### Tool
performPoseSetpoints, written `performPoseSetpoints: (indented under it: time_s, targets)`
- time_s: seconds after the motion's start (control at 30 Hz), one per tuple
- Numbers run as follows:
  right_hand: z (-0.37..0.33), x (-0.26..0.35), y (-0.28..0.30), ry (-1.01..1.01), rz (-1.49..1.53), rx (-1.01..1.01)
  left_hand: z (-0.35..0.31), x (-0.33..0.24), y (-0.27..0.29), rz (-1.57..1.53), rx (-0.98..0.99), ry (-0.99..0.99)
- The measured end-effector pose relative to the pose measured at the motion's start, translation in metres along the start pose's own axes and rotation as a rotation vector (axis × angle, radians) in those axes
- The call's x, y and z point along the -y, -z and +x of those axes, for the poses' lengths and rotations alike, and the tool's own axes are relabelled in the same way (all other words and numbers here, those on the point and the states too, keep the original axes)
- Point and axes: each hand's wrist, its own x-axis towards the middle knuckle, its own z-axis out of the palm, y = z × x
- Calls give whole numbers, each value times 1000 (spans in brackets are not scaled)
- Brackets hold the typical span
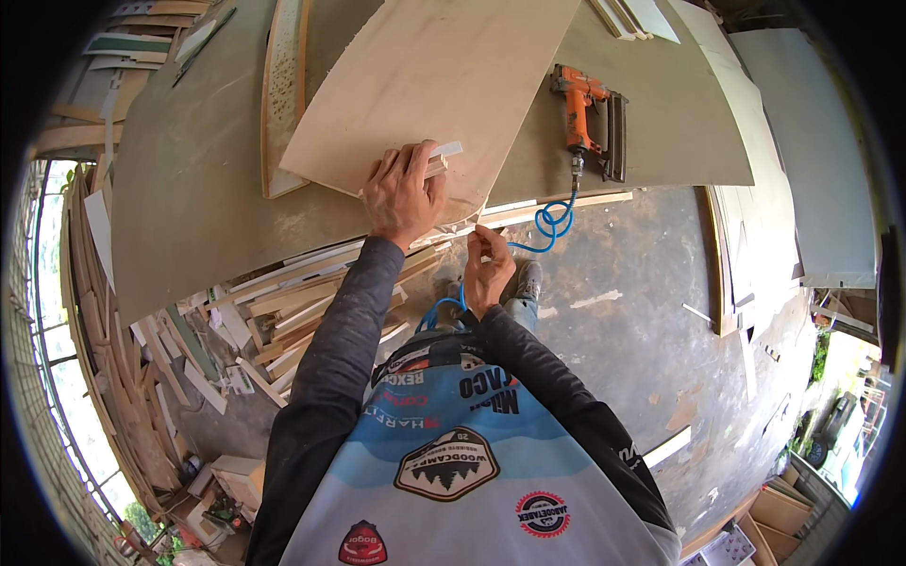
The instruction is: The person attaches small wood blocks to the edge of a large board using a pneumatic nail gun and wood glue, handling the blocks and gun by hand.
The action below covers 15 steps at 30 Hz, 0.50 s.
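A pale plywood sheet (425, 85) lies at a slant on a large grey-brown panel (651, 141). My left hand (406, 193) rests on the sheet near its close edge. Its fingers are curled round a small wooden block (435, 166), and a white strip (447, 149) shows beside it. My right hand (489, 269) is closed in a pinch just below the sheet's near right corner. A thin pale sliver seems to run up from those fingertips, but what they grip is too small to make out.
Right of the sheet lies an orange nail gun (583, 108) on a coiled blue air hose (555, 223). A long framed strip (286, 94) lies left of it. Wood offcuts (274, 330) are piled below the panel on the left. Pale boards (755, 226) stand at right.
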Motion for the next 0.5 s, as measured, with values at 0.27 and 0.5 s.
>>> performPoseSetpoints:
  time_s: [0.27, 0.5]
  targets:
    - [44, -18, 18, 702, -404, 150, 2, -1, -1, -12, -7, -14]
    - [51, -8, 17, 960, -458, 167, 0, 0, 0, 14, -1, -7]
